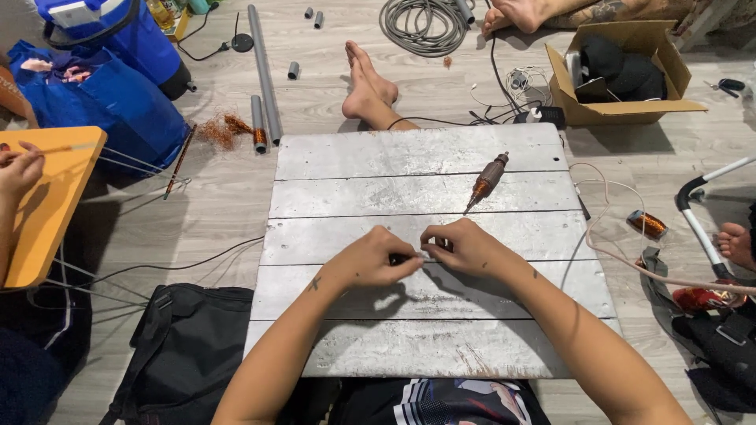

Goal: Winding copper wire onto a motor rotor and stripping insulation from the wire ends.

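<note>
Left hand [370,260] and right hand [465,245] pinch a small dark thin part [409,257] between narrowed fingertips, low over the grey planked metal-faced board [425,315], near the copper-wound motor armature [487,179].

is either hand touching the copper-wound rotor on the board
No: the copper-wound rotor lies alone further up the metal board, while the left hand and right hand meet nearer the person.

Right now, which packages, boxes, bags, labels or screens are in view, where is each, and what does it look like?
Cardboard box: top right on the floor, open flaps, brown, dark items inside.
Blue bag: top left, soft fabric, bright blue.
Blue container: top left behind that bag, rounded, blue with a pale lid part.
Black bag: bottom left beside the grey plank board, flat, black.
No screens or signs visible.
</note>
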